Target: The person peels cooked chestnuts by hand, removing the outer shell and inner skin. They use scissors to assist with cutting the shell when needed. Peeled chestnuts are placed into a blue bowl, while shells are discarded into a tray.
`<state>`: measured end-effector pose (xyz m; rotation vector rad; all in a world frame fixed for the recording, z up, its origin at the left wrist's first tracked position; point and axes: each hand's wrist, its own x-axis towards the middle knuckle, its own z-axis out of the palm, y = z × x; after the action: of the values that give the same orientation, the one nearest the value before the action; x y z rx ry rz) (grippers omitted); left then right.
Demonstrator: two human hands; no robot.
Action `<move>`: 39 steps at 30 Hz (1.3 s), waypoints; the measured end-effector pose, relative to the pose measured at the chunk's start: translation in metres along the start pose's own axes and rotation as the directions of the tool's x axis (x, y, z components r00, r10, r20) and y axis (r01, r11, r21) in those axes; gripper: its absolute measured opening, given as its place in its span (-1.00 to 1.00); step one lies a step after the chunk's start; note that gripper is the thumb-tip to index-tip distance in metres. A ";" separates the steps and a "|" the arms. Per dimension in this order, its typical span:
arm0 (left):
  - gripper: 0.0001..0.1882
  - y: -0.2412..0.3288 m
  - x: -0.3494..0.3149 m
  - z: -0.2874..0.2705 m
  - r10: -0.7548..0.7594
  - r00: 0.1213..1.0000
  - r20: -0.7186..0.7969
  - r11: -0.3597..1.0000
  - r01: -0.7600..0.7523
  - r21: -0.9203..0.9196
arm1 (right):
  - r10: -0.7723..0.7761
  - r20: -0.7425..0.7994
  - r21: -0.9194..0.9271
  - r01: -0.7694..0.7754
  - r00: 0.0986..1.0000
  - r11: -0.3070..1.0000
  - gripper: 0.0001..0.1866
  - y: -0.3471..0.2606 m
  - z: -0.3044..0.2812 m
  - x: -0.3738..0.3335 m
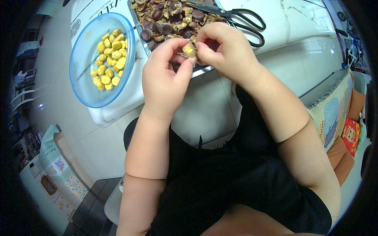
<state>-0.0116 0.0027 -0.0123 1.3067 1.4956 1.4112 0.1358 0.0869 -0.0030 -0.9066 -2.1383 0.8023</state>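
Note:
A partly peeled chestnut [189, 50], with yellow flesh showing through its brown skin, is pinched between the thumb and fingers of my left hand [166, 74]. From the other side, my right hand [230, 49] is closed, its thumb and forefinger gripping the chestnut's edge. Both hands are over the near edge of a metal tray [203, 71], which holds brown chestnuts and broken shells [165, 28]. To the left, a clear blue-rimmed bowl [83, 65] contains several peeled yellow chestnuts [111, 62]. Black-handled scissors [248, 26] lie across the tray's right side, beyond my right hand.
The tray and bowl rest on a white marble-patterned table [291, 19], its near edge just in front of me. At the right is a sofa with a patterned cover [332, 112] and orange cushions [341, 155]. A floral cloth [63, 169] hangs at the lower left.

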 end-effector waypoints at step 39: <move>-0.68 -0.002 0.001 -0.001 0.001 0.998 -0.060 1.000 0.000 0.025 | 0.293 0.169 0.341 -0.335 0.941 0.878 -0.84 0.004 0.005 -0.001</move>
<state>-0.0130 0.0033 -0.0138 1.2897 1.5569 1.4483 0.1341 0.0869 -0.0088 -1.0381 -1.8598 1.3956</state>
